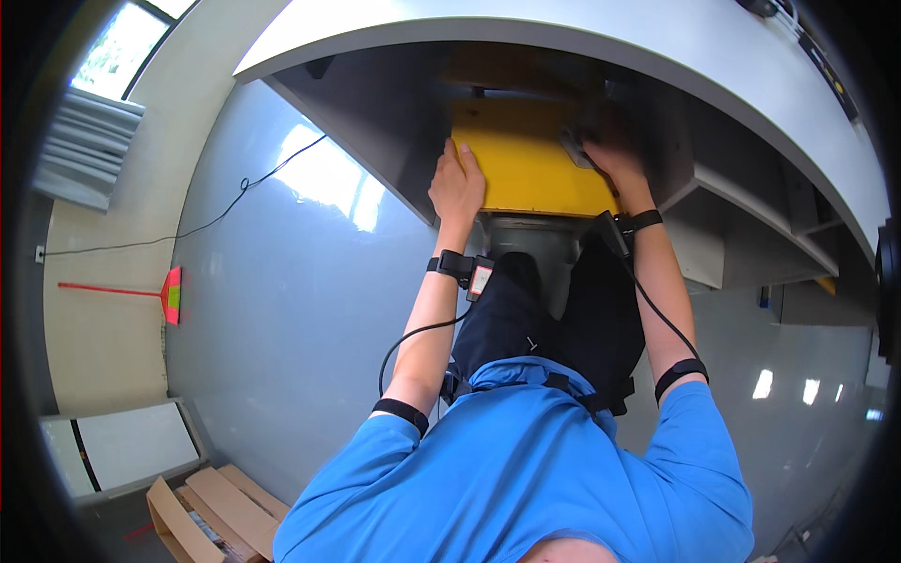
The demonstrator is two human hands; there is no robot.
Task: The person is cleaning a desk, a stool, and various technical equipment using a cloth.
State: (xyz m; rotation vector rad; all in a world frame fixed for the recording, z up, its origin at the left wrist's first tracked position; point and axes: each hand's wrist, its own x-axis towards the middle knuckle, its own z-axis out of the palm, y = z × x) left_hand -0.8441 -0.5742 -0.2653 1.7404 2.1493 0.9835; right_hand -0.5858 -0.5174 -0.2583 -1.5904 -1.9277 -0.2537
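Under the desk in front of me is a yellow flat-topped piece (526,164), perhaps a stool seat or a box lid. Along its left edge lies my left hand (457,185), fingers stretched out against the side. At its right part, my right hand (617,155) is closed round a small grey object (575,148) that touches the yellow surface. Motion blur and shadow hide what kind of object it is, and most of the right fingers. Beneath the yellow piece's near edge, a greyish part (535,230) shows between my legs.
The white desk (601,38) arches over both hands, with side panels and a shelf (751,211) to the right. Cables run from the bands on my wrists. A black cord (246,185) crosses the floor at left, near a red dustpan (172,296). Cardboard (225,511) lies lower left.
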